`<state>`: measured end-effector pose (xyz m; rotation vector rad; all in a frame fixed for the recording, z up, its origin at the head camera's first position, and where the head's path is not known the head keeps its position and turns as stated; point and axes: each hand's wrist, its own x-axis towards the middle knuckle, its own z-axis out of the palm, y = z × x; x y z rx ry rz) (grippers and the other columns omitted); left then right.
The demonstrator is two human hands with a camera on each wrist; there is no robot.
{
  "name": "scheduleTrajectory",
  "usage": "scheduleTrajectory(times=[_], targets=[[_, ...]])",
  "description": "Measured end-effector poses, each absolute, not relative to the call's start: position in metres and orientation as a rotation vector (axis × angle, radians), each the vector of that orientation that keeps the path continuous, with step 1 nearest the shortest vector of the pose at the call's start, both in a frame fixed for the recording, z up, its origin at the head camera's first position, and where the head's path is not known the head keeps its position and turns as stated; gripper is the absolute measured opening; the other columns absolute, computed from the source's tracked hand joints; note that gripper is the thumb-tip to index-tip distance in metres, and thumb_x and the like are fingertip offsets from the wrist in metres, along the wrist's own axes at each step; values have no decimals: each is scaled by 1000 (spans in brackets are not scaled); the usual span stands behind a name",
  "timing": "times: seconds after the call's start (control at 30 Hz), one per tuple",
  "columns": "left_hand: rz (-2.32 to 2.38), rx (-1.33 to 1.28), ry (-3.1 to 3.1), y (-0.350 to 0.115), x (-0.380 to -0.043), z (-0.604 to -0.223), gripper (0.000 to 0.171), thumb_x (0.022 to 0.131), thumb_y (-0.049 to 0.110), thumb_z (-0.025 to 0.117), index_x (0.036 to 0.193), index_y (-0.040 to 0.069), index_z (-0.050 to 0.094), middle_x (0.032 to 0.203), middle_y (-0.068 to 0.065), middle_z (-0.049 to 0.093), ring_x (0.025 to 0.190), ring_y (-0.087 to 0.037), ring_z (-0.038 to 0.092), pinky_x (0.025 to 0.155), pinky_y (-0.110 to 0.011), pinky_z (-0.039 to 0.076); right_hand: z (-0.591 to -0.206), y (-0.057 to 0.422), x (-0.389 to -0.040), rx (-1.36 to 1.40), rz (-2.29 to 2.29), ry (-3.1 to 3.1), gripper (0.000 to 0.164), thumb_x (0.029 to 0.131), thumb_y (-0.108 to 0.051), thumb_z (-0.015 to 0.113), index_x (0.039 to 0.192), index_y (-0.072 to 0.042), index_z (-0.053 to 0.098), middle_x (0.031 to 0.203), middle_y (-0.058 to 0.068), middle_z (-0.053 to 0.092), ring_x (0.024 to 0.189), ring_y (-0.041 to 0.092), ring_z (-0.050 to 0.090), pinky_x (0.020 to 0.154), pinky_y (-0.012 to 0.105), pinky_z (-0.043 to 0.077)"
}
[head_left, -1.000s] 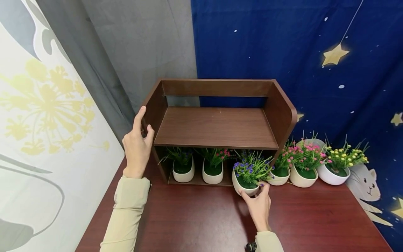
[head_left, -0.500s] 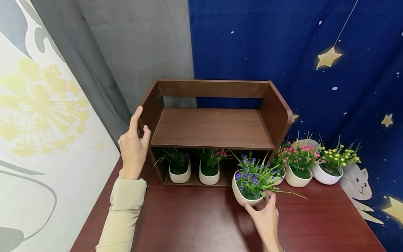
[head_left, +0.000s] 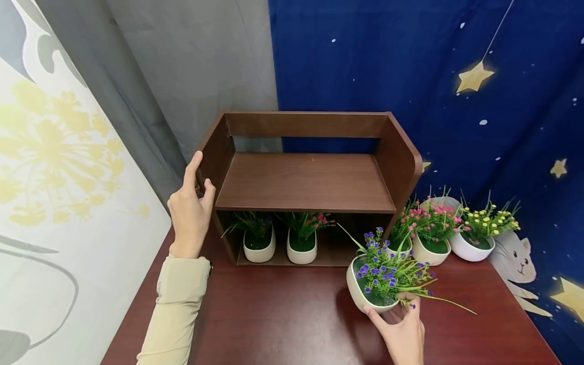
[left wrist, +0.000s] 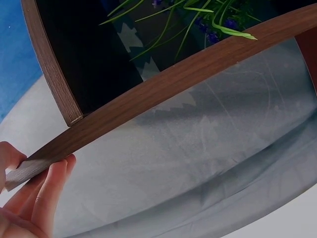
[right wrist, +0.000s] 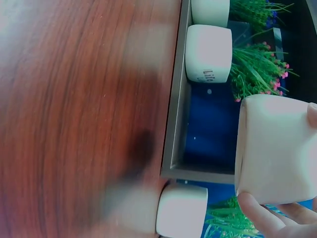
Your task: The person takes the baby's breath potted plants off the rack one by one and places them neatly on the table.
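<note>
At the far left, the left hand [head_left: 189, 213] hasn't left its spot over the past second: thumb and fingers pinch the side panel of the brown shelf [head_left: 305, 182], forefinger stretched up along the edge. That arm reaches forward from the bottom corner in its beige sleeve [head_left: 175, 309], wrist fairly straight.

Just right of that hand, in the lower compartment, the dark-flowered pot [head_left: 259, 248] and then the red-flowered pot [head_left: 302, 250] sit upright, just as they were.

The change is farther right. A second ago the purple-flowered pot [head_left: 370, 291] was at the mouth of that compartment; now it is well out in front, nearer the person and farther right, raised off the table [head_left: 274, 319] and slightly tilted. The right hand [head_left: 403, 329] comes up from below, thumb on the pot's near wall, fingers around its right side. The two hands are well apart.

Beyond the right hand, the pink-flowered pot [head_left: 431, 252] and, rightmost, the yellow-flowered pot [head_left: 473, 248] stand outside the shelf, unmoved.
</note>
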<state>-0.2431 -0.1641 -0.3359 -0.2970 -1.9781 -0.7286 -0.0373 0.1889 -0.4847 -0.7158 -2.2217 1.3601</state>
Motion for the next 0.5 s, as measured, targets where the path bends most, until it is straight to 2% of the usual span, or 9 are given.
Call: scheduleTrajectory(times=[0.1,0.13,0.23,0.33,0.5], targets=[[-737,-296,-1979,-164,-243,-334,54,89,6,55,139,22,46,49,-5,35,36,-15,20,39,-32,20,-483,193,-35,-735,1354,-2225,76,56,-29,90,110,-9,40,107,24,61,90,14,61,67,7,43],[-736,-297,-1981,-163,-243,-334,53,89,6,55,139,22,46,49,-4,35,36,-15,20,39,-32,20,-483,194,-34,-738,1349,-2226,76,56,-29,90,110,-9,40,108,24,60,90,13,61,67,6,42],[-733,-295,-1985,-163,-242,-333,53,89,5,56,139,22,46,49,-4,35,36,-14,19,39,-32,20,-484,198,-32,-738,1349,-2217,75,56,-27,90,110,-9,41,110,22,59,87,-3,57,68,6,42],[-734,-291,-1980,-163,-241,-334,54,88,4,56,138,21,47,50,-4,35,37,-13,19,40,-32,20,-485,201,-30,-738,1348,-2201,76,56,-26,90,110,-8,41,112,22,58,81,-18,47,68,5,41],[-740,-292,-1980,-163,-241,-334,54,88,4,55,138,22,47,52,-5,37,37,-14,21,41,-32,20,-486,209,-26,-765,1292,-2189,75,57,-26,90,110,-8,41,114,26,57,77,-21,44,67,4,40]])
